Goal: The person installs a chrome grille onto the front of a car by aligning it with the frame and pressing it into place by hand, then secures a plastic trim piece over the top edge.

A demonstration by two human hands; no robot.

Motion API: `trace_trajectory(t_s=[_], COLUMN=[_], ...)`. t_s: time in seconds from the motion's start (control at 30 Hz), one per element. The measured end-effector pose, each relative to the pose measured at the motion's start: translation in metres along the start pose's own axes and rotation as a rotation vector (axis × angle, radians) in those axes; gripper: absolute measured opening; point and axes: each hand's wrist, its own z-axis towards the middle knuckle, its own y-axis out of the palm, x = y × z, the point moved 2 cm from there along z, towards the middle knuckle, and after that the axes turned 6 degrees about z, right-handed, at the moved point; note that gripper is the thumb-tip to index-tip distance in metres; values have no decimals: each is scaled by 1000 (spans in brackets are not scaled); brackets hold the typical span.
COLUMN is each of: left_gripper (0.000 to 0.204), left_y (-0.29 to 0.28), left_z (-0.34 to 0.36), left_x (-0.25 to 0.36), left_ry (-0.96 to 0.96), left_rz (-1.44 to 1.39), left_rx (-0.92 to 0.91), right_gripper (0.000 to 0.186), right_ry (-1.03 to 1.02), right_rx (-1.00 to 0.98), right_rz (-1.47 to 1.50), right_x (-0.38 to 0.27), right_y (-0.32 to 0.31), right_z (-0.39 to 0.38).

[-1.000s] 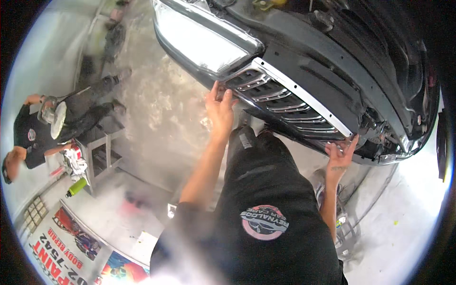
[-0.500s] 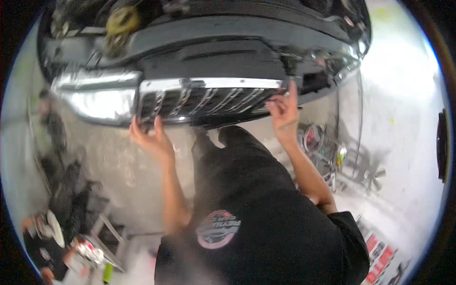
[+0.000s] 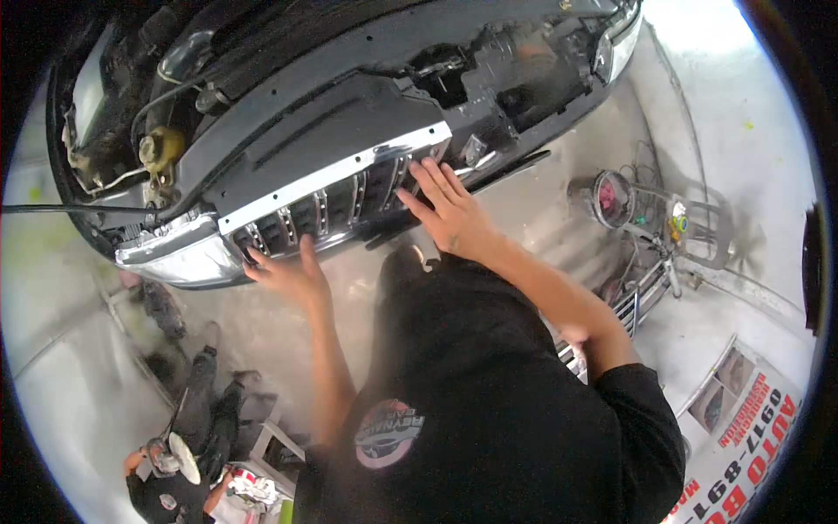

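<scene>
A car grille (image 3: 336, 199) with slanting dark and chrome slats sits in the front of a dark car, under a bright metal strip (image 3: 334, 171) with small holes. My left hand (image 3: 295, 275) is at the grille's lower left corner, thumb and fingers apart, fingertips against its lower edge. My right hand (image 3: 447, 208) lies with fingers stretched out on the grille's right end. Neither hand is wrapped round anything. Left of the grille is a clear headlight (image 3: 175, 249).
The hood is up over a yellowish reservoir (image 3: 161, 150) and a dark hose (image 3: 78, 209). At right are a bucket (image 3: 612, 199) and a metal frame (image 3: 642, 297). A person (image 3: 179, 480) with a white round pad tool is at lower left. A printed banner (image 3: 742, 428) lies at lower right.
My view has turned, so the car front now slants up to the right. My right hand has gone from the grille's right end corner to lying on its slats; my left stays at the lower left.
</scene>
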Motion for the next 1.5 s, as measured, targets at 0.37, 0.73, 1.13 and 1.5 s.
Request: trace_trajectory(t_s=[0.37,0.73,1.13,1.5], left_gripper=[95,104,54,58], left_y=[-2,12,7,10], left_z=[-8,0,12,13], left_x=[118,107,105,103], left_ry=[155,157,89,171], left_rz=[-117,-190,-197,-86], left_rx=[-44,78,145,154], right_gripper=[55,41,16,18], right_ry=[-123,-294,-718,-749], right_rx=[-19,-40,-371,-396], right_rz=[60,85,498,542], right_x=[10,28,24,41], right_y=[-5,-13,-19,11], right_z=[-1,-2,-24,66])
